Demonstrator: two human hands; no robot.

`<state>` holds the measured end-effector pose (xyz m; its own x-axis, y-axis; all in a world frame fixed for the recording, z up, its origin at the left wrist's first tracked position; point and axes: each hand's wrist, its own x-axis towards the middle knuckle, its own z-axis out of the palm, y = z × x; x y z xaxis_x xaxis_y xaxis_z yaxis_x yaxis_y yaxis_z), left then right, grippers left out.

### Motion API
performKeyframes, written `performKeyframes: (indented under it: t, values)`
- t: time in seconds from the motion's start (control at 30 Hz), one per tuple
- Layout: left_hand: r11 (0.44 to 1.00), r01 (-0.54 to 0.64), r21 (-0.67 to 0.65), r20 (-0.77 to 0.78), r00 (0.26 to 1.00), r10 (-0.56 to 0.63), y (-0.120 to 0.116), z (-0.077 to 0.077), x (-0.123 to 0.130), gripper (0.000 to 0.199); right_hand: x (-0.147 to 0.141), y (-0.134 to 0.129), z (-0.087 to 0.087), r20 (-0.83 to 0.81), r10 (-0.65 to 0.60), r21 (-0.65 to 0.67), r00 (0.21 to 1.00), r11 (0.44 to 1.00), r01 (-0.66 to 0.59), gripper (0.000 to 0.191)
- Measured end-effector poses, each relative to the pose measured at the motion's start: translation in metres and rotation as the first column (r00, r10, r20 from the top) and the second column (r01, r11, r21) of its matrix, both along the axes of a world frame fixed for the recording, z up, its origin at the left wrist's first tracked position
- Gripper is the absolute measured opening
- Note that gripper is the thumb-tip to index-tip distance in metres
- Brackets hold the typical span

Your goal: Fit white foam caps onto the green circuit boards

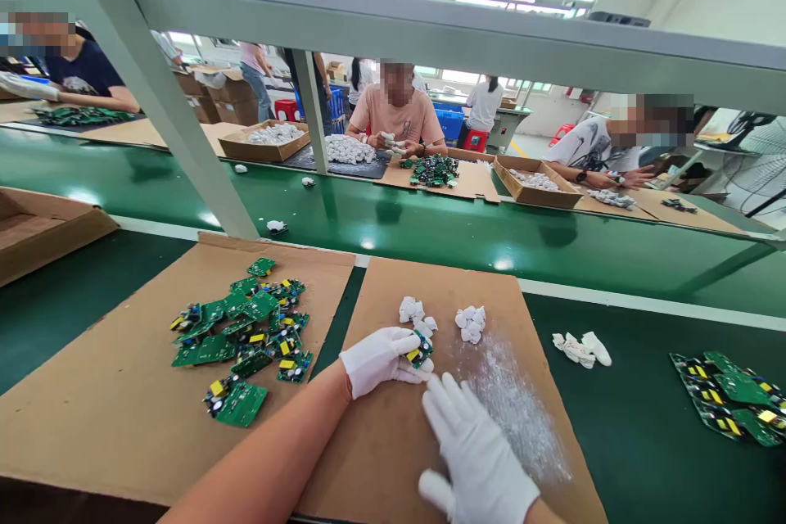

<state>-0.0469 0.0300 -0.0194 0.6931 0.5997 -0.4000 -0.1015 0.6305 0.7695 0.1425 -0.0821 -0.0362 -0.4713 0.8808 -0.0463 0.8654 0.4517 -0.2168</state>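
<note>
Right cardboard sheet (362, 467): powdery white marks. Board pile (251, 319): left of sheet. Over sheet: right gloved hand (479, 446), fingers extended, empty; left gloved hand (377, 362) gripping small circuit board (420, 350), green, yellow component visible, partly finger-covered. White lumps (470, 323): beyond.

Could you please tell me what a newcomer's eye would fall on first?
Probably the gloved left hand near the centre, holding a small circuit board, and the right hand spread open beside it. Next would come the heap of green boards to their left, then the whitish smear on the cardboard.
</note>
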Motion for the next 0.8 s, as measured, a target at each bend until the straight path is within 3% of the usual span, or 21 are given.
performKeyframes:
  t: [0.07,0.2,0.23,0.3,0.37,0.5,0.67,0.73,0.8]
  values:
    - [1.0,0.008,-0.006,-0.004,1.0,-0.008,0.001,0.0,0.0,0.033,0.001,0.0,0.0,-0.007,0.092,-0.039,0.996,0.995,-0.092,0.086]
    - [1.0,0.019,0.003,0.007,1.0,-0.019,0.001,0.0,0.0,0.032,0.008,0.003,0.004,0.061,-0.181,0.043,0.982,0.983,0.179,0.067]
    - [1.0,0.022,0.004,0.006,1.0,-0.022,0.001,0.0,0.0,0.032,0.008,0.003,0.005,0.059,-0.185,0.057,0.981,0.982,0.182,0.069]
    - [1.0,0.022,0.002,-0.006,1.0,-0.022,0.001,0.0,0.0,0.032,0.002,0.001,0.006,0.04,-0.08,0.062,0.996,0.995,0.078,0.075]
    - [1.0,0.013,-0.001,-0.021,1.0,-0.013,0.0,0.0,0.0,0.032,-0.004,0.0,0.006,0.022,-0.018,0.086,1.0,0.996,0.016,0.068]
    - [1.0,-0.018,-0.016,-0.031,0.999,0.018,0.0,0.001,0.001,0.032,0.009,0.014,0.009,-0.011,-0.249,0.188,0.969,0.951,0.246,0.035]
    - [1.0,-0.016,-0.023,-0.032,0.999,0.015,0.001,0.0,0.001,0.031,0.061,0.028,0.006,-0.168,-0.468,0.256,0.868,0.829,0.497,0.026]
    - [1.0,-0.001,-0.016,-0.03,1.0,0.001,0.002,-0.001,0.001,0.031,0.066,0.026,0.002,-0.195,-0.504,0.241,0.841,0.807,0.539,0.025]
    - [1.0,0.009,-0.016,-0.025,1.0,-0.009,0.002,-0.001,0.001,0.032,0.063,0.022,-0.003,-0.176,-0.454,0.235,0.874,0.842,0.485,0.023]
